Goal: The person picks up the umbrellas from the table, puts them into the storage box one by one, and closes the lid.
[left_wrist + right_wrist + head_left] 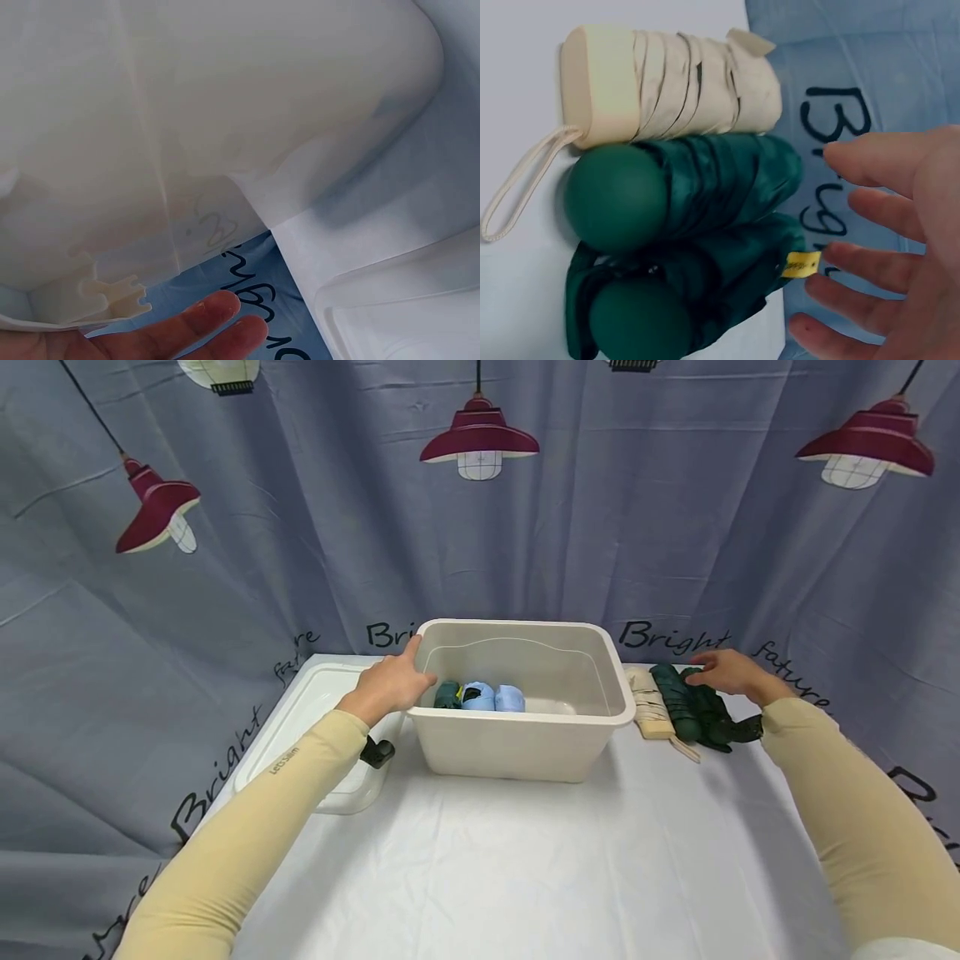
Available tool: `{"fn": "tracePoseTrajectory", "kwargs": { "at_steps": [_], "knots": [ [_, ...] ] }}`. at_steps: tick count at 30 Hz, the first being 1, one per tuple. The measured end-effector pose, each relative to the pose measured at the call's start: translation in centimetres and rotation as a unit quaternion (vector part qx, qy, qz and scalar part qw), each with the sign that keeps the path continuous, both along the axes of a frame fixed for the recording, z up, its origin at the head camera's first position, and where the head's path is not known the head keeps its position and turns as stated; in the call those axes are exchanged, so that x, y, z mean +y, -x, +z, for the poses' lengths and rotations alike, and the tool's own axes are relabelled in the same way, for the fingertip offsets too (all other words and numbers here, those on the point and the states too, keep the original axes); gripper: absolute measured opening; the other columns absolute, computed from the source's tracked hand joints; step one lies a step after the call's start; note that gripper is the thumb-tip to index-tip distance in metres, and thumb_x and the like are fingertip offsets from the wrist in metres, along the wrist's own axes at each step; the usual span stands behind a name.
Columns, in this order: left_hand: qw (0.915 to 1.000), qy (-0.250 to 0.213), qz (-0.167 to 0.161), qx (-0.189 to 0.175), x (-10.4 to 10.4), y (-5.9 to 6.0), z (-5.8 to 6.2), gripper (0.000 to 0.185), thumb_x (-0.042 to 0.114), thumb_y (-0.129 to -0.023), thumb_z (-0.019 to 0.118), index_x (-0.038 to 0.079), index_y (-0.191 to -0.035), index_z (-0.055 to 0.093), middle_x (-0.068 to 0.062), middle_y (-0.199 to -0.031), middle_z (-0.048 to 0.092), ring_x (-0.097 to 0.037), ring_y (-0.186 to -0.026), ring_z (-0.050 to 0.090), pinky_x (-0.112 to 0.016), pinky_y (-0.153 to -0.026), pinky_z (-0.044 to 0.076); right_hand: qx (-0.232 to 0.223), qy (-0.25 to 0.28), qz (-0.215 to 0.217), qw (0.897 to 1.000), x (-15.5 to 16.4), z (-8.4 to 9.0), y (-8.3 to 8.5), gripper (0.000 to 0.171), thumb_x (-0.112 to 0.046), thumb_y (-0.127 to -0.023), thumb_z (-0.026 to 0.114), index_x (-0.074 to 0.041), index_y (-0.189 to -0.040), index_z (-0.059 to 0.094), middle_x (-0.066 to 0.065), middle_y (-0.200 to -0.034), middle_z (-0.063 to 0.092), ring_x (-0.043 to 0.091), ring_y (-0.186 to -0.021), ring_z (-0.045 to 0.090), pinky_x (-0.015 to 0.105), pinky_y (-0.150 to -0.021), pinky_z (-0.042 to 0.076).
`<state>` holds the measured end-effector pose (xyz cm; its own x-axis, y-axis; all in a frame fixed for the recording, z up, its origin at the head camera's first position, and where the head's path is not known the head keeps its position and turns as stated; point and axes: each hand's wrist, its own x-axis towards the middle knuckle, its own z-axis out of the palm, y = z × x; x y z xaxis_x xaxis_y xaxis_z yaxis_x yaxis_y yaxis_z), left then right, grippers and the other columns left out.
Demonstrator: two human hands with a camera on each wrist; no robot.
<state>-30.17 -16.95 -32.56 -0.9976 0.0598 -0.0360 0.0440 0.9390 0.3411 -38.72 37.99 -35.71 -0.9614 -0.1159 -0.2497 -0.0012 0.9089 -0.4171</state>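
Grey-blue curtain printed with red lamps and black lettering hung behind a table (pixel 480 860) covered in white cloth. You had a cream plastic bin (pixel 525 745) standing near the table's far edge, about midway along it, with a dark green folded umbrella (pixel 447 695) and two light blue ones (pixel 495 697) lying against its near wall on the left. Your left hand (pixel 390 683) rested on the bin's left rim, fingers relaxed and laid along the wall rather than curled round it, probably to keep the light bin from sliding. Beside that hand, toward the table's left edge, the bin's clear lid (pixel 315 735) lay flat, set aside so the bin stayed open. By the far right corner, three folded umbrellas lay side by side and touching: a beige umbrella (pixel 675 82) with a wrist loop nearest the bin, then two green umbrellas (pixel 682 247). Your right hand (pixel 892 247) hovered at their far ends with the fingers spread and gripping nothing, one fingertip just beside the small yellow tag (pixel 801 264) on the outermost green one.
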Motion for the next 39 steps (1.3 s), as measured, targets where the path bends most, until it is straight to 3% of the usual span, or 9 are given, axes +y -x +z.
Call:
{"fn": "tracePoseTrajectory", "kwargs": {
  "at_steps": [5, 13, 22, 33, 39],
  "knots": [
    [1.0, 0.0, 0.0, 0.005, 0.0, 0.0, 0.0, 0.083, 0.049, -0.096, 0.049, 0.023, -0.164, 0.009, -0.022, -0.132, 0.062, -0.038, -0.106, 0.065, -0.052, -0.085, 0.048, 0.022, -0.01, -0.008, 1.0, 0.4, -0.9, -0.1, 0.072, -0.031, -0.098, 0.057, 0.013, -0.149, 0.03, 0.045, -0.143, 0.031, 0.06, -0.129, 0.036, 0.069, -0.103, 0.035],
    [1.0, -0.002, 0.0, -0.003, 0.1, -0.1, -0.2, 0.083, 0.05, -0.096, 0.049, 0.024, -0.164, 0.008, -0.02, -0.131, 0.063, -0.036, -0.103, 0.065, -0.051, -0.083, 0.048, 0.012, 0.001, -0.048, 0.999, 1.0, -2.6, 0.0, 0.075, -0.026, -0.099, 0.055, 0.014, -0.152, 0.021, 0.044, -0.15, 0.02, 0.062, -0.134, 0.026, 0.069, -0.108, 0.03],
    [1.0, -0.002, 0.004, -0.004, 0.1, -0.1, -0.1, 0.083, 0.049, -0.096, 0.049, 0.024, -0.164, 0.008, -0.019, -0.13, 0.063, -0.035, -0.102, 0.065, -0.051, -0.083, 0.048, 0.017, 0.024, -0.066, 0.997, 1.2, -4.3, 0.5, 0.075, -0.021, -0.098, 0.053, 0.015, -0.152, 0.016, 0.045, -0.147, 0.021, 0.062, -0.129, 0.033, 0.07, -0.102, 0.037],
    [1.0, -0.005, 0.006, -0.004, 0.0, 0.0, -0.1, 0.083, 0.05, -0.096, 0.048, 0.024, -0.164, 0.008, -0.02, -0.131, 0.063, -0.036, -0.104, 0.065, -0.051, -0.083, 0.049, 0.004, 0.04, -0.091, 0.995, 0.9, -5.1, 1.1, 0.072, -0.015, -0.097, 0.049, 0.011, -0.155, 0.014, 0.045, -0.148, 0.019, 0.063, -0.13, 0.032, 0.07, -0.096, 0.041],
    [1.0, -0.009, 0.004, 0.0, -0.1, 0.1, -0.2, 0.082, 0.05, -0.096, 0.048, 0.024, -0.163, 0.009, -0.02, -0.131, 0.063, -0.036, -0.105, 0.065, -0.051, -0.084, 0.048, 0.005, 0.026, -0.077, 0.997, 1.0, -5.3, 1.1, 0.07, -0.011, -0.096, 0.045, 0.01, -0.154, 0.013, 0.046, -0.148, 0.018, 0.064, -0.128, 0.032, 0.072, -0.091, 0.044]
  ]
}}
